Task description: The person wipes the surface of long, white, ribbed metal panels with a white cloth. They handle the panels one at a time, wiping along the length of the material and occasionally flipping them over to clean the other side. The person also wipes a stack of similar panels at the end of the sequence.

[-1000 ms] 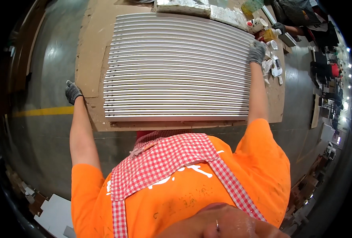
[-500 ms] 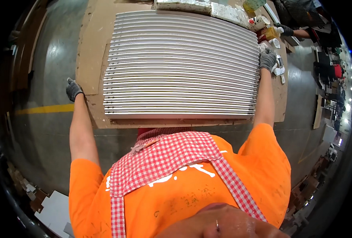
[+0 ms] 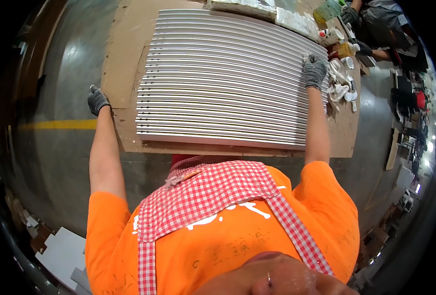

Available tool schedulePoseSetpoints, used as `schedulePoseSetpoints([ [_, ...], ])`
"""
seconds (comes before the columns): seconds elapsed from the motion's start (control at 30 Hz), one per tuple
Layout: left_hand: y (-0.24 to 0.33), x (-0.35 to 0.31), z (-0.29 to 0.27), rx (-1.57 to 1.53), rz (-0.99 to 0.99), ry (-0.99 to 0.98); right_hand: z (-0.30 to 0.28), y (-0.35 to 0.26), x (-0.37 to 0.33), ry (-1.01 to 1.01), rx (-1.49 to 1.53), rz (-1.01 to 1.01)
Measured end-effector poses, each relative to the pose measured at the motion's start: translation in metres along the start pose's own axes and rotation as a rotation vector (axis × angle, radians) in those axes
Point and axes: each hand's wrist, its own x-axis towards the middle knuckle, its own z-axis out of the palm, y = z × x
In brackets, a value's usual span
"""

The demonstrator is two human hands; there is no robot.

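A broad set of long white strips [image 3: 227,78] lies side by side across the board-topped table in front of me. My right hand [image 3: 315,73], in a grey glove, is over the right end of the strips. Its fingers are closed on what looks like a white rag, mostly hidden by the glove. Crumpled white rags [image 3: 337,93] lie just to the right of that hand. Beside the table's left edge is my left hand [image 3: 99,101], also gloved, its fingers curled and nothing visible in them.
Long whitish blocks [image 3: 296,23] sit along the strips' far edge. At the far right stand a white cup [image 3: 330,36], a bottle of yellow liquid [image 3: 345,49] and a greenish clear container [image 3: 327,11]. A co-worker's gloved hand [image 3: 349,15] is beside them. Brown board [image 3: 117,78] shows left of the strips.
My right hand has moved left, from the rags at the strips' right end onto the strips. My left hand stays by the table edge. A second hand of the co-worker has come into view.
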Motion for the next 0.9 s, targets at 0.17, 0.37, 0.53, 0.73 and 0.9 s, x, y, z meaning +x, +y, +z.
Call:
schedulePoseSetpoints([
  [0.17,0.002,-0.005,-0.003,-0.004,-0.004,-0.029,0.015,-0.090,-0.018,-0.074,0.241,-0.078],
  [0.37,-0.004,0.003,0.000,0.066,-0.020,-0.034,0.035,-0.201,-0.035,-0.102,0.385,-0.288],
  [0.53,0.000,0.002,-0.003,0.047,-0.028,-0.062,0.053,-0.287,-0.048,-0.130,0.438,-0.442],
  [0.73,-0.002,-0.001,-0.007,-0.017,-0.002,-0.074,0.083,-0.385,-0.057,-0.136,0.572,-0.552],
  [0.9,-0.002,-0.001,-0.011,-0.033,-0.035,-0.091,0.104,-0.441,-0.059,-0.134,0.553,-0.705],
])
